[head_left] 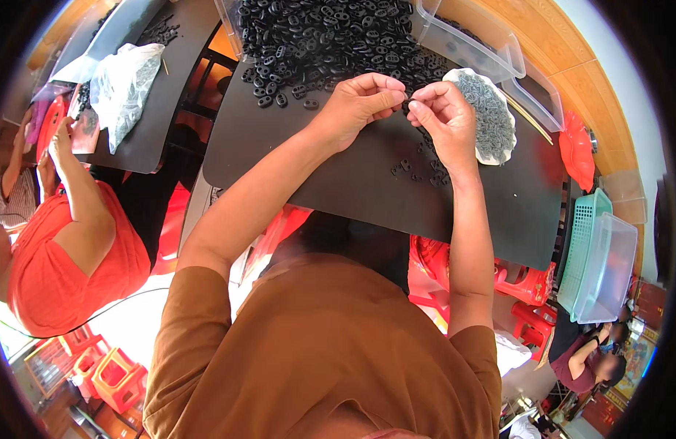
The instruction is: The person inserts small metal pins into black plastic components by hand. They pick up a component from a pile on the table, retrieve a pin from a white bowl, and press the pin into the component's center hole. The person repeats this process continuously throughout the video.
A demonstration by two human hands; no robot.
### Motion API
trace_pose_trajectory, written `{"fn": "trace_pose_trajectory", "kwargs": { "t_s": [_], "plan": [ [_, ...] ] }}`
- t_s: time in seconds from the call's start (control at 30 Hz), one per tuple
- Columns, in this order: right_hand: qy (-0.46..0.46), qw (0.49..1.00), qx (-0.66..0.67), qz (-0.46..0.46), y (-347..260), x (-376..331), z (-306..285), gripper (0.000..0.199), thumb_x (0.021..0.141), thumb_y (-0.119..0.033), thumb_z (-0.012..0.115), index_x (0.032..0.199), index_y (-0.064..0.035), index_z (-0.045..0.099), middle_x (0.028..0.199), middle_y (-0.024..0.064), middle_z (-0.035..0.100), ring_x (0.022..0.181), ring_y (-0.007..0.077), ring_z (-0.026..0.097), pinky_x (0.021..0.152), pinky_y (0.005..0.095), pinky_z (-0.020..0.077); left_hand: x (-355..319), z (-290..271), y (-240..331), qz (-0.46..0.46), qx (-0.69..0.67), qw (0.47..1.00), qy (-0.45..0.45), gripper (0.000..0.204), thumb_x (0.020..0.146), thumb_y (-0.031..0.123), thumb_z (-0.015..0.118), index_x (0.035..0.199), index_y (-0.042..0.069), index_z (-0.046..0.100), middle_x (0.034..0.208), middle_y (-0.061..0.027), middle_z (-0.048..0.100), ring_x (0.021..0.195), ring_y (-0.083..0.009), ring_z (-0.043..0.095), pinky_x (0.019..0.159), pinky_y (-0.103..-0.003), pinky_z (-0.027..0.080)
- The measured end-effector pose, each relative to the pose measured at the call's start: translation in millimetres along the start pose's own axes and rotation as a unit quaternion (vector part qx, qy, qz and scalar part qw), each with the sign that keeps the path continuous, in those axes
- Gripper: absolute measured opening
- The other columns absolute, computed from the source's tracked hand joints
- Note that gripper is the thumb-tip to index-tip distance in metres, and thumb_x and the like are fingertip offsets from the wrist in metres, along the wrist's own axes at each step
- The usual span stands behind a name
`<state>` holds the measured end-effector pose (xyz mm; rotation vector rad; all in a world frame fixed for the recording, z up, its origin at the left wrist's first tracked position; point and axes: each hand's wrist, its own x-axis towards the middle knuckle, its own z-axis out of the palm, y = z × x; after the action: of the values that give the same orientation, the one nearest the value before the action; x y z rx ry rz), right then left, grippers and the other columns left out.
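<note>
My left hand (362, 106) is pinched, thumb against forefinger, above the dark table. Whatever lies between those fingertips is too small to make out. Close beside it, my right hand (448, 121) has thumb and fingers closed on a small black piece (407, 107), mostly covered by the fingertips. Beyond both hands spreads a big heap of black oval pieces (331, 44), many showing two holes. Several smaller black parts (426, 172) lie loose below my right hand. To its right a white dish (511, 150) holds a mass of tiny grey, wiry-looking parts (486, 117).
Clear plastic bins (477, 55) stand at the back right, near thin sticks (528, 115) and a red dish (576, 150). Green and clear baskets (583, 252) are right of the table (338, 179). Leftward, a person in red (82, 249) sits at another table with a plastic bag (126, 91).
</note>
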<state>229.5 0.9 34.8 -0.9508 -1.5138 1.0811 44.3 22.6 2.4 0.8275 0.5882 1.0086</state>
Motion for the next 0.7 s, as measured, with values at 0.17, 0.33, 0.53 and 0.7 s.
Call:
{"fn": "trace_pose_trajectory", "kwargs": {
  "t_s": [0.17, 0.33, 0.53, 0.7],
  "plan": [
    [0.002, 1.0, -0.005, 0.0, -0.1, -0.8, -0.5, 0.013, 0.088, -0.001, 0.068, 0.094, -0.0032, 0.058, 0.086, 0.0026, 0.065, 0.073, 0.0086, 0.063, 0.065, 0.0221, 0.0524, 0.1, 0.1, 0.3, 0.004, 0.009, 1.0, -0.008, 0.01, 0.09, 0.011, 0.07, 0.099, 0.014, 0.069, 0.101, 0.0049, 0.067, 0.092, -0.0067, 0.062, 0.081, -0.023, 0.05],
    [0.003, 1.0, -0.014, 0.003, -1.7, -0.9, 0.0, 0.013, 0.088, -0.001, 0.069, 0.094, -0.0034, 0.058, 0.086, 0.0025, 0.065, 0.073, 0.0085, 0.064, 0.065, 0.022, 0.0529, -0.4, 0.1, 0.2, 0.018, 0.022, 1.0, -0.008, 0.008, 0.09, 0.012, 0.07, 0.098, 0.014, 0.069, 0.099, 0.0049, 0.068, 0.092, -0.0062, 0.062, 0.081, -0.023, 0.05],
    [0.003, 1.0, -0.004, 0.005, -0.9, -1.1, 0.1, 0.013, 0.088, -0.001, 0.069, 0.093, -0.0035, 0.058, 0.085, 0.0025, 0.065, 0.073, 0.0083, 0.064, 0.065, 0.0217, 0.053, 0.1, 0.0, -0.8, 0.048, 0.046, 0.998, -0.013, 0.007, 0.089, 0.012, 0.071, 0.096, 0.013, 0.069, 0.098, 0.004, 0.068, 0.089, -0.006, 0.062, 0.08, -0.023, 0.05],
    [0.004, 1.0, -0.013, 0.003, -0.5, -1.5, -0.1, 0.012, 0.088, 0.0, 0.068, 0.091, -0.0035, 0.057, 0.082, 0.0019, 0.064, 0.072, 0.0078, 0.063, 0.064, 0.0213, 0.0526, 1.5, 0.2, -0.8, 0.091, 0.104, 0.99, -0.02, 0.007, 0.089, 0.011, 0.071, 0.096, 0.008, 0.07, 0.094, 0.0017, 0.068, 0.087, -0.0061, 0.06, 0.079, -0.022, 0.049]
  ]
}}
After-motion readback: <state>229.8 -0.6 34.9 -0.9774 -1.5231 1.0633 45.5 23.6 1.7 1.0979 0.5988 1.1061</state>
